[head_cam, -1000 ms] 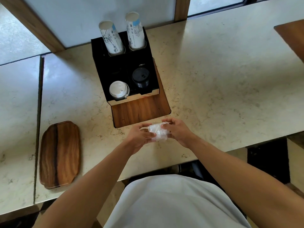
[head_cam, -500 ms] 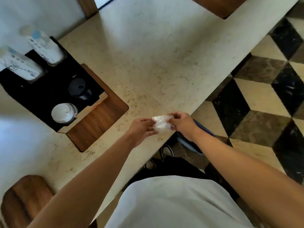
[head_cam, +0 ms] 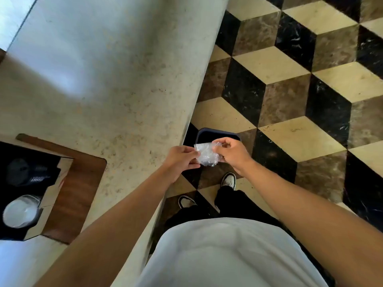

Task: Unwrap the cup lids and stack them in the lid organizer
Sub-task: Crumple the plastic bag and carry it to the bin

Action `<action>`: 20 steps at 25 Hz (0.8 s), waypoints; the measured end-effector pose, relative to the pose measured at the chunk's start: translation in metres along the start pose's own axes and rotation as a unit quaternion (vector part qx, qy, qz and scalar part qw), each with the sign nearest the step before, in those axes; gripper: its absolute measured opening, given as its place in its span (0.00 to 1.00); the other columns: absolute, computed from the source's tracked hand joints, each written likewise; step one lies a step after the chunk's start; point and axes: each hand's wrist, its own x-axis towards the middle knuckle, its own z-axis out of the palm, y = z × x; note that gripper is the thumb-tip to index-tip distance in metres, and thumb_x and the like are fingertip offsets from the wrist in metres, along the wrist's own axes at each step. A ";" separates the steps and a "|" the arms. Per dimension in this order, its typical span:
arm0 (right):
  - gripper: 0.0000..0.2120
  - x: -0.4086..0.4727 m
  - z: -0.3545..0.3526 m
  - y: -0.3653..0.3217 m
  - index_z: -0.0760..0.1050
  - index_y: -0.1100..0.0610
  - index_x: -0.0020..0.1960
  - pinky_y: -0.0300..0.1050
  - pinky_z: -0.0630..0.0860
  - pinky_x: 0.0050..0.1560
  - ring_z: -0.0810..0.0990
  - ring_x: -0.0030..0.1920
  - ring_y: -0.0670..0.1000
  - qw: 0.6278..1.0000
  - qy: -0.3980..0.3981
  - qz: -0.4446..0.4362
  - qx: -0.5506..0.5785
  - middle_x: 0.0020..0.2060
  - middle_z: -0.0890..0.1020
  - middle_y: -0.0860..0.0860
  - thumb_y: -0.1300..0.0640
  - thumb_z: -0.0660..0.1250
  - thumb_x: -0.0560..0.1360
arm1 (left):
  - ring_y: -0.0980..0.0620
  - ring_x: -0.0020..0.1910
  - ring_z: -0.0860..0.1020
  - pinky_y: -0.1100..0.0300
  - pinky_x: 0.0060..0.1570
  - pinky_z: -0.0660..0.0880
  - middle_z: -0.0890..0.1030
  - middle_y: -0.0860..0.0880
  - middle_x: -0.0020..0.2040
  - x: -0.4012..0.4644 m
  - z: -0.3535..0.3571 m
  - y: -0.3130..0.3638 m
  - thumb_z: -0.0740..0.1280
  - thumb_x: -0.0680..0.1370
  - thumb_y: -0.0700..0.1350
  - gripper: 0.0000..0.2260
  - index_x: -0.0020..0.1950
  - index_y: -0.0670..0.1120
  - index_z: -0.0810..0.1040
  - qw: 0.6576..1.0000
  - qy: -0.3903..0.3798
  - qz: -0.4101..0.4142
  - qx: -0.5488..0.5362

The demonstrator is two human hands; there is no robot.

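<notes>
Nearest, over floor (head_cam: 286,63) just past surface (head_cam: 116,83) edge: left hand (head_cam: 179,161) and right hand (head_cam: 232,155), each grip pinching opposite sides of crumpled clear wrapper (head_cam: 206,155), held between both. Directly beyond and below wrapper, dark bin (head_cam: 217,134) on checkered floor, partly hidden by hands. Far left on surface: lid organizer (head_cam: 22,162), black, with stack of white lids (head_cam: 19,212) in nearer slot and black lids (head_cam: 18,171) in slot beyond.
</notes>
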 end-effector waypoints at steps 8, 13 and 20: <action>0.08 0.030 -0.085 -0.006 0.81 0.50 0.54 0.51 0.85 0.51 0.87 0.51 0.50 0.994 -0.041 0.066 0.076 0.52 0.86 0.51 0.54 0.73 0.75 | 0.51 0.45 0.86 0.62 0.37 0.82 0.84 0.45 0.50 0.031 0.087 0.031 0.75 0.76 0.38 0.06 0.53 0.42 0.83 0.994 0.081 -0.020 0.067; 0.06 0.052 -0.116 -0.001 0.79 0.55 0.56 0.53 0.82 0.56 0.87 0.52 0.56 0.987 -0.035 0.113 0.112 0.53 0.85 0.56 0.61 0.70 0.79 | 0.49 0.49 0.85 0.58 0.44 0.84 0.83 0.45 0.51 0.070 0.116 0.043 0.74 0.77 0.36 0.09 0.56 0.41 0.82 0.993 0.082 -0.037 0.070; 0.05 0.128 -0.120 0.064 0.79 0.56 0.53 0.49 0.84 0.48 0.86 0.44 0.52 0.977 0.061 0.175 0.105 0.48 0.85 0.56 0.63 0.70 0.78 | 0.45 0.54 0.83 0.48 0.58 0.81 0.84 0.46 0.50 0.178 0.150 -0.006 0.70 0.78 0.35 0.08 0.54 0.44 0.83 0.987 0.068 -0.066 0.134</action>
